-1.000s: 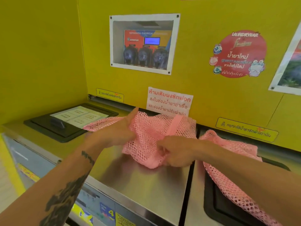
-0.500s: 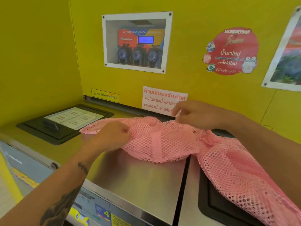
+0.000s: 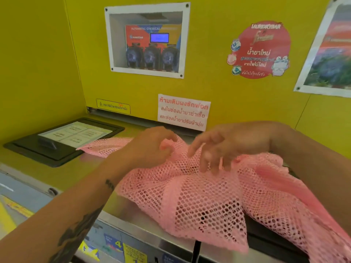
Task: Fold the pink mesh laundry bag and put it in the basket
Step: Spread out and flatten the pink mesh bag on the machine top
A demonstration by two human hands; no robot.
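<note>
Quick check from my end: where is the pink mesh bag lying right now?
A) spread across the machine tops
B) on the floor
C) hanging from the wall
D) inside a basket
A: the pink mesh bag lies spread over the steel machine top, with both hands above it.

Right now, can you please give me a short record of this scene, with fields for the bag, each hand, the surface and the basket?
bag: pink mesh bag, crumpled, not yet folded, spread over the machine top and hanging past its front edge
left hand: left hand, fingers curled, pinching the mesh at the bag's upper edge
right hand: right hand, fingers spread and blurred, just above the mesh; contact cannot be told
surface: steel machine top, with a black lid at the left
basket: not in view
wall: yellow, white notice behind the hands
</note>
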